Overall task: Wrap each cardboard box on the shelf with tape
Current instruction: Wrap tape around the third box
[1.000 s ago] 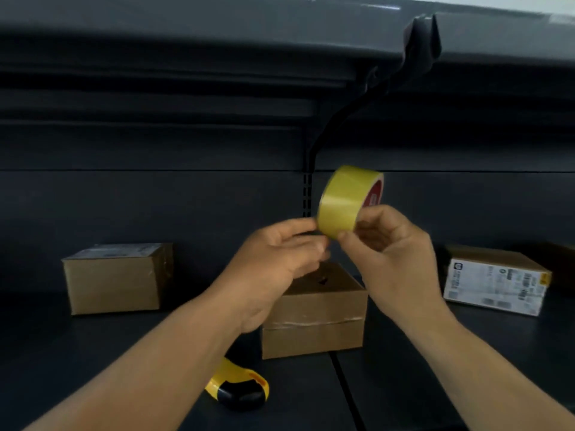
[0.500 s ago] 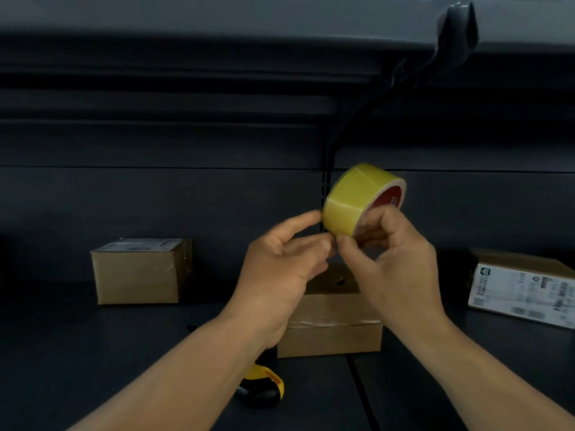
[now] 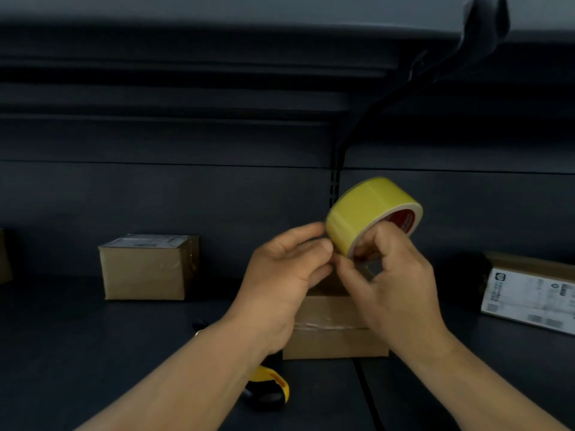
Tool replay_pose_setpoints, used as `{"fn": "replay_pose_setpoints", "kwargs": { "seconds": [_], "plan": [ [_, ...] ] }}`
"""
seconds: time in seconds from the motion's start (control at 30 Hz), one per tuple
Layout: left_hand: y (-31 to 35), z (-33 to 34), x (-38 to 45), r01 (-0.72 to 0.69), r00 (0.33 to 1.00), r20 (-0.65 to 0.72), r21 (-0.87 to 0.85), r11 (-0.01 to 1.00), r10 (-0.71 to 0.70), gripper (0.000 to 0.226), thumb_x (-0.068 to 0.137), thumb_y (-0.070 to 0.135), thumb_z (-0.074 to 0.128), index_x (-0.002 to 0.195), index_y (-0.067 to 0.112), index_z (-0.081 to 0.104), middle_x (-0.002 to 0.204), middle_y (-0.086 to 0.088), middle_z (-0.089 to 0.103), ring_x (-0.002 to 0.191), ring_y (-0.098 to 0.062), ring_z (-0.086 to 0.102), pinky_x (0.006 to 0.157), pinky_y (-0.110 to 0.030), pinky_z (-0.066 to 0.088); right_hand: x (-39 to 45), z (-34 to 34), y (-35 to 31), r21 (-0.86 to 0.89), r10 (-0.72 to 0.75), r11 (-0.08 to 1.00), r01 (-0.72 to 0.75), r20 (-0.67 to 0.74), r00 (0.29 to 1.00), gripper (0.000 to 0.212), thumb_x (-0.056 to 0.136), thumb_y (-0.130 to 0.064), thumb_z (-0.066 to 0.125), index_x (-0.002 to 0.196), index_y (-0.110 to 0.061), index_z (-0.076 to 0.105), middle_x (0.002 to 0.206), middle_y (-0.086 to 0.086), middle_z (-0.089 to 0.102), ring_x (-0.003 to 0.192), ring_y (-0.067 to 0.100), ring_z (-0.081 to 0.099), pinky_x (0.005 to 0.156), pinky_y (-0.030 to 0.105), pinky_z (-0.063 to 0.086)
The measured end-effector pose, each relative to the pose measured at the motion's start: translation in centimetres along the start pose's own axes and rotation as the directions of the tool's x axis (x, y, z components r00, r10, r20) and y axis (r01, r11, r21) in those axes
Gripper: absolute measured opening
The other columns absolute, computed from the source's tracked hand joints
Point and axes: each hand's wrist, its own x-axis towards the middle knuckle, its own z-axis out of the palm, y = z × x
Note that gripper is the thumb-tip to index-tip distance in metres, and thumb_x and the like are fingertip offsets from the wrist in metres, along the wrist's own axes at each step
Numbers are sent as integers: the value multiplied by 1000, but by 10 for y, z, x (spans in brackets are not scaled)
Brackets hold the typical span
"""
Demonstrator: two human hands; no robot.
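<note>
Hunting for the free end: tape roll [image 3: 370, 213] gripped by right hand [image 3: 395, 284] above middle box [image 3: 333, 331] on the shelf [image 3: 93, 353], left hand [image 3: 280, 281] fingers pinching its edge. Next, likely, peeling a strip free.

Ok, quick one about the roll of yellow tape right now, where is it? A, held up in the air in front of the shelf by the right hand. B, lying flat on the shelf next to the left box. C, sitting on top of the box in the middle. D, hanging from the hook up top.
A: the right hand holds the yellow tape roll raised above the middle box, while the left hand picks at the roll's edge.
</note>
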Motion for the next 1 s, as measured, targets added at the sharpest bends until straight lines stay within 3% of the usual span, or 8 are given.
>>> {"fn": "replay_pose_setpoints", "kwargs": {
  "seconds": [0.23,0.4,0.53,0.67,0.77,0.83,0.9,1.0],
  "plan": [
    [3,-2,0,85,995,-37,-93,992,-89,27,84,29,63,101,9,69,98,-5,75,92,-14,71,83,-27,56,-6,3,6,-104,-92,990,95,26,995,24,70,-6,76,75,-8,52,74,1,54,67,15,53,58,24,44],
    [6,-1,10,120,988,-83,-110,987,-130,28,89,19,63,109,0,65,101,-13,72,88,-19,71,76,-28,59,-3,3,9,-74,-129,988,136,99,987,18,77,-17,72,81,-11,55,81,0,57,75,13,53,63,19,44],
    [14,-2,19,92,984,-150,-48,995,-99,14,89,20,63,97,7,64,93,-7,72,77,-15,71,65,-24,58,4,-10,10,62,-152,986,154,-42,988,13,82,-21,64,88,-11,59,88,-1,55,84,5,50,79,8,38],
    [19,2,28,99,978,-187,17,995,-94,17,90,23,64,100,10,64,96,-5,71,73,-12,71,62,-21,57,17,-20,14,192,282,948,-253,-138,949,38,79,-27,68,106,-22,41,107,4,46,91,10,50,80,16,42],
    [17,9,31,116,984,-146,55,992,-107,21,89,23,65,104,8,65,99,-6,70,81,-14,70,64,-21,58,27,-21,14,400,637,625,-670,234,734,35,87,-26,64,117,-22,45,110,-4,59,96,4,59,83,21,48],
    [15,12,33,124,985,-133,77,989,-113,24,89,23,66,106,7,65,101,-7,71,87,-16,69,66,-22,58,29,-21,13,577,618,269,-772,511,597,30,89,-22,58,119,-19,54,109,-1,69,100,11,66,86,31,53],
    [15,12,34,140,985,-117,77,987,-131,23,88,23,66,104,7,67,97,-7,72,84,-15,71,64,-21,58,30,-22,13,671,525,23,-742,623,580,34,80,-16,61,114,-17,57,108,6,71,103,18,67,84,34,56],
    [17,14,34,167,986,-39,79,983,-164,17,90,22,63,98,8,70,94,-9,73,74,-14,72,62,-21,58,28,-18,14,705,484,-159,-691,666,568,43,70,-9,64,111,-14,54,101,10,73,95,18,70,73,26,58]
  ]
}}
